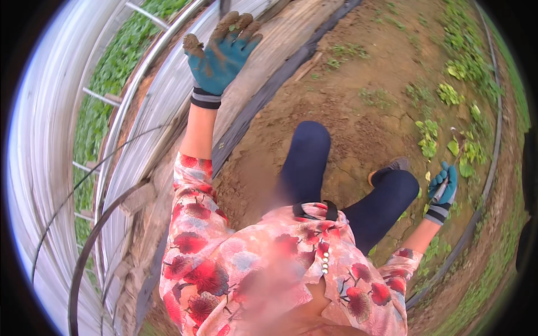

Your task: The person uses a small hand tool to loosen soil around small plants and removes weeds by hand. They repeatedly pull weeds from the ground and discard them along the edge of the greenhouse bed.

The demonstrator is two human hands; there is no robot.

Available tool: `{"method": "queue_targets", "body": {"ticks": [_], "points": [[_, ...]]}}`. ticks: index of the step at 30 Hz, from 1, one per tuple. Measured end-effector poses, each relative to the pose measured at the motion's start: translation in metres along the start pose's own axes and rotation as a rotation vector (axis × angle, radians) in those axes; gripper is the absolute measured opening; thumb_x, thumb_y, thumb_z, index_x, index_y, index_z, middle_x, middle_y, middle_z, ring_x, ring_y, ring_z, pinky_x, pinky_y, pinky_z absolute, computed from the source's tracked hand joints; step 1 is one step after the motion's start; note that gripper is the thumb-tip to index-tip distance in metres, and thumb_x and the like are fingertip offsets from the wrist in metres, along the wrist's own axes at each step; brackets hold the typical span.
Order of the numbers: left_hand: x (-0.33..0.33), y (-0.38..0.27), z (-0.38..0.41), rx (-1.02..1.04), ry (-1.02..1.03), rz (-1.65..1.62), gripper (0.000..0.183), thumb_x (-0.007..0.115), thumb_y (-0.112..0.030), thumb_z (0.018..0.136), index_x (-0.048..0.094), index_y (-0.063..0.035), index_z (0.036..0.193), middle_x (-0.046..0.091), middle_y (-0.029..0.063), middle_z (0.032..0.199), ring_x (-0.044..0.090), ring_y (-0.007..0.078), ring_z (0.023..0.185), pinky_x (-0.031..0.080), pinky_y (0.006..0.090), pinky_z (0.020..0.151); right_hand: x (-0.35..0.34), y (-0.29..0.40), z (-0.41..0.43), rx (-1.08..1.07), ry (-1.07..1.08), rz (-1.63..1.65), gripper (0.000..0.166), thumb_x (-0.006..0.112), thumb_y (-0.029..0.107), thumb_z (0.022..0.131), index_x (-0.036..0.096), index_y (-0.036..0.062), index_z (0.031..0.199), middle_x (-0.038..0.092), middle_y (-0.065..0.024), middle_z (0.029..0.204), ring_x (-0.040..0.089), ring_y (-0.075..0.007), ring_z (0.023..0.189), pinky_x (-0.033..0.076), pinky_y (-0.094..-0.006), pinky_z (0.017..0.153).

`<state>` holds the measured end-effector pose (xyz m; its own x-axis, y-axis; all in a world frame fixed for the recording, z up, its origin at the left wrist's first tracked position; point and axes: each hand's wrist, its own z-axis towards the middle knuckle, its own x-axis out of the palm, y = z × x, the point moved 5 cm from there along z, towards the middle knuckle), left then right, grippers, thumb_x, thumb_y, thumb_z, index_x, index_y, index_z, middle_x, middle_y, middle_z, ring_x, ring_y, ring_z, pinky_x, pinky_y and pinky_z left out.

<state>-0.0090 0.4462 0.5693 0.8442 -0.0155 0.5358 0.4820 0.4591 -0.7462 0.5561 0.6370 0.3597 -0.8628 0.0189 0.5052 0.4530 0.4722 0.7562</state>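
Note:
My left hand (220, 65) is raised at the upper left in a teal-coated work glove, palm toward me and fingers spread. Mud cakes its fingertips, and a small green leaf bit (233, 27) sticks to them. Nothing is held in it. At the far right, my right hand (445, 185), in a matching glove, grips the handle of a small hand tool (439, 192). Its thin shaft appears to reach toward low leafy plants (470, 151); the working end is too small to make out. Brown soil (361, 138) lies before my bent knees.
Along the left runs a weathered wooden board (273, 63) edged with black plastic sheeting (269, 98). Beyond it are clear plastic film (46, 138), a curved hoop (90, 243) and green crops (107, 84). A dark hose (489, 180) borders the right side; small weeds (346, 51) dot the soil.

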Motion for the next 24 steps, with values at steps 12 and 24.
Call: {"method": "queue_targets", "body": {"ticks": [12,24], "points": [[0.038,0.107,0.055,-0.309,0.217,0.363,0.044,0.051,-0.02,0.086,0.047,0.0065,0.121,0.049,0.0188,0.125,0.046,0.0314,0.119,0.032,0.0383,0.104,-0.059,-0.07,-0.063,-0.066,-0.145,0.004,0.031,0.051,0.03,0.091,0.058,0.0007,0.097,0.052,0.0016,0.064,0.049,-0.0103,0.052,0.042,-0.024,0.047],[0.036,0.175,0.074,-0.719,0.138,1.17,0.023,0.057,-0.018,0.086,0.061,-0.0032,0.104,0.065,0.002,0.088,0.049,0.0063,0.059,0.034,0.021,0.049,-0.014,-0.217,0.011,0.241,-0.217,-0.078,0.034,0.045,0.032,0.093,0.061,0.003,0.086,0.048,0.0028,0.056,0.043,-0.0094,0.042,0.039,-0.0242,0.039]]}}
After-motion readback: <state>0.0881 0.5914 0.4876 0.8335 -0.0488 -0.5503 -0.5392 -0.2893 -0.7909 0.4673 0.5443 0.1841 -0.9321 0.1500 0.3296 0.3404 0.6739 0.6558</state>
